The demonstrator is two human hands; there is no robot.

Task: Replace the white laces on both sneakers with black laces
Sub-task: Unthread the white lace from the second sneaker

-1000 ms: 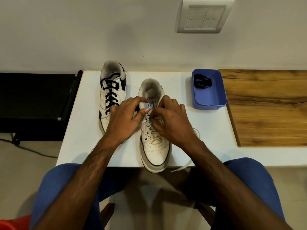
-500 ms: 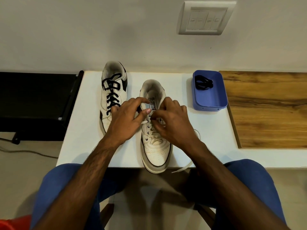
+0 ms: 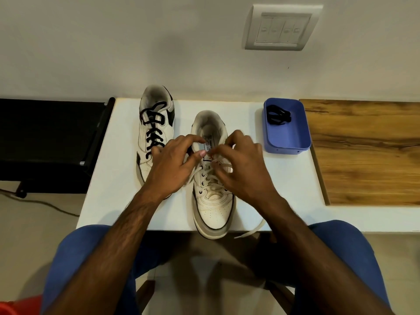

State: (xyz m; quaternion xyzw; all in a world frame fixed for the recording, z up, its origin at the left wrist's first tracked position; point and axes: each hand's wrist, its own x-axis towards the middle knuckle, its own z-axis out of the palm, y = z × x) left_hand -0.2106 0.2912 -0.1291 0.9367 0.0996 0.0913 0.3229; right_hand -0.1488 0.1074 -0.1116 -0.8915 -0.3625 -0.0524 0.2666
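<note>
Two white sneakers stand on the white table (image 3: 284, 189), toes toward me. The left sneaker (image 3: 155, 123) carries a black lace. The right sneaker (image 3: 212, 208) still has its white lace (image 3: 210, 176), loosened across the upper eyelets, with one end (image 3: 252, 230) hanging over the table's front edge. My left hand (image 3: 175, 169) holds the sneaker's collar and tongue, fingers curled. My right hand (image 3: 241, 169) pinches the white lace near the top eyelets; its fingertips are blurred. A coiled black lace (image 3: 278, 115) lies in the blue tray (image 3: 288, 139).
A wooden board (image 3: 368, 153) lies on the table's right side. A black unit (image 3: 47, 144) stands left of the table. A switch plate (image 3: 281, 27) is on the wall. My knees in blue trousers sit below the front edge.
My right hand has shifted slightly back from the tongue, drawing the white lace looser across the upper eyelets. My left hand has stayed on the collar.
</note>
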